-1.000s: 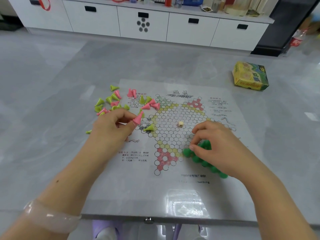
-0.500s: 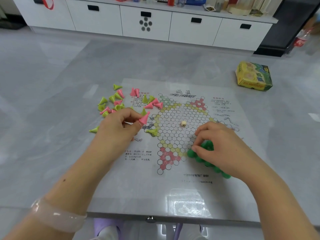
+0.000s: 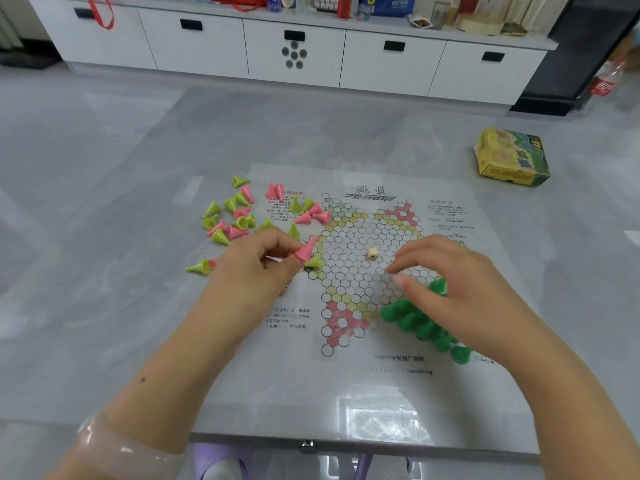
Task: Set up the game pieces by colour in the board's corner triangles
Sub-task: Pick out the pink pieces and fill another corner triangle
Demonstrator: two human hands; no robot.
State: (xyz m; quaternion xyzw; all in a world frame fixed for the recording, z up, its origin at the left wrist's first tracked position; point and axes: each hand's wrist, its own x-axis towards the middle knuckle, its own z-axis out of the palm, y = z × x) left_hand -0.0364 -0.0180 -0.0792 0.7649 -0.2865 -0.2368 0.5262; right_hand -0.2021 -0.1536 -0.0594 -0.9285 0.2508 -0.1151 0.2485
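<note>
The paper game board [image 3: 349, 282] lies flat on the table, printed with a grid of circles and pink, yellow and green corner areas. My left hand [image 3: 256, 271] pinches a pink cone piece [image 3: 306, 250] at the board's left edge, above a lime cone [image 3: 313, 262]. My right hand [image 3: 460, 285] hovers with curled fingers over a cluster of dark green pieces [image 3: 415, 322] standing at the board's lower right. Nothing shows between its thumb and forefinger; its palm hides some of the green pieces. Loose pink and lime cones [image 3: 239, 216] lie scattered to the left of the board.
A small beige die [image 3: 372, 253] sits near the board's middle. A yellow and green box [image 3: 512, 157] rests on the table at the far right. The table's front edge [image 3: 311, 441] is close to me. White cabinets [image 3: 294, 50] line the far wall.
My left hand has kept the pink cone near the board's left edge. My right hand's thumb has lifted off the green pieces and moved up a little towards the board's middle.
</note>
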